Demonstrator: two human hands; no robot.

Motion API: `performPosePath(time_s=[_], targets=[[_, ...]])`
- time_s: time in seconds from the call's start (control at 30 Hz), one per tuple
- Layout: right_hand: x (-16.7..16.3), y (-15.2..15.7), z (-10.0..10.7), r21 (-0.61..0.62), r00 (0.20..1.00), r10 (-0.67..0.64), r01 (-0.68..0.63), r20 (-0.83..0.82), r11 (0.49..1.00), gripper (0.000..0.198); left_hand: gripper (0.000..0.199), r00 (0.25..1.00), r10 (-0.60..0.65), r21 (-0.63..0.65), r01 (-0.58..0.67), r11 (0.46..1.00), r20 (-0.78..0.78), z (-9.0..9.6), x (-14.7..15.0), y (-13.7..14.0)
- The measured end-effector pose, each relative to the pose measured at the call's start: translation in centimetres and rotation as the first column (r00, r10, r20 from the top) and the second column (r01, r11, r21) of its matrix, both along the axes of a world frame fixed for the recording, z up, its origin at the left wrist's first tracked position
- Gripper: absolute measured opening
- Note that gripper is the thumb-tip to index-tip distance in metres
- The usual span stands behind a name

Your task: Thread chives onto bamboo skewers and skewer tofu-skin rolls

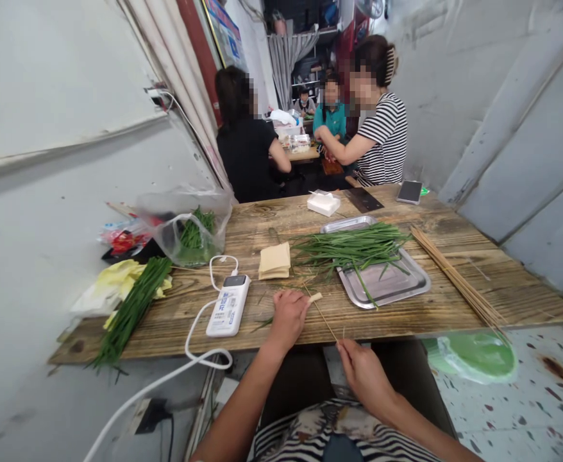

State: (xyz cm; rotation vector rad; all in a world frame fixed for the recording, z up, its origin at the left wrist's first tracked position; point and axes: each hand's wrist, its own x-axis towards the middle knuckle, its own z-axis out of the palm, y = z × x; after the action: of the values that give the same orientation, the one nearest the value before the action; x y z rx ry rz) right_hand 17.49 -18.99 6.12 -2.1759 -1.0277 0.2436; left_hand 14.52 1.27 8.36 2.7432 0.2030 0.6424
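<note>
In the head view, the left hand [288, 317] pinched a pale roll [315, 298] above the worktop [257, 221]; the right hand [361, 372] pinched a thin stick [328, 324]. Only that roll looked made; stacked sheets [274, 261], greens [358, 247] and spare sticks [454, 280] lay unused. A power bank [228, 311] crowded the left hand's side.

Okay, so there's a thin tan skewer [327, 325] at the counter's [483, 266] 6 o'clock side, slanting from 11 down to 5. Toward its 11 o'clock end there's a stubby pale roll [315, 298], one end poking toward 2. Can't tell if it's pierced.
</note>
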Motion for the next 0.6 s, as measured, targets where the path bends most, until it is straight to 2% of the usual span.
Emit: performPosePath(time_s=[0.1, 0.2, 0.33, 0.4, 0.5, 0.6], targets=[[0.1, 0.5, -0.2, -0.015, 1.000, -0.018, 0.018, 0.020, 1.000, 0.038, 0.018, 1.000, 0.014, -0.003, -0.014, 1.000, 0.004, -0.2, 0.0, 0.1], [0.3, 0.4, -0.3, 0.039, 1.000, -0.030, 0.030, 0.004, 0.999, 0.036, 0.017, 0.999, 0.033, 0.021, -0.033, 0.999, 0.008, -0.5, -0.3, 0.3], [0.7, -0.6, 0.0, 0.163, 0.997, -0.045, 0.055, -0.067, 0.985, 0.037, 0.046, 0.993, 0.089, 0.104, -0.096, 0.990, 0.075, -1.0, -1.5, 0.5], [0.9, -1.4, 0.3, 0.206, 0.992, -0.052, 0.075, -0.114, 0.976, 0.037, 0.055, 0.981, 0.135, 0.122, -0.153, 0.981, 0.138, -1.3, -2.3, 0.6], [1.3, -2.8, 0.7, 0.244, 0.988, -0.063, 0.096, -0.139, 0.965, 0.035, 0.049, 0.942, 0.222, 0.108, -0.255, 0.961, 0.252, -1.7, -3.4, 0.8], [2.0, -4.1, 0.8, 0.307, 0.993, -0.100, 0.115, -0.064, 0.945, 0.033, 0.039, 0.901, 0.307, 0.059, -0.340, 0.939, 0.307, -2.2, -3.9, 0.9]])
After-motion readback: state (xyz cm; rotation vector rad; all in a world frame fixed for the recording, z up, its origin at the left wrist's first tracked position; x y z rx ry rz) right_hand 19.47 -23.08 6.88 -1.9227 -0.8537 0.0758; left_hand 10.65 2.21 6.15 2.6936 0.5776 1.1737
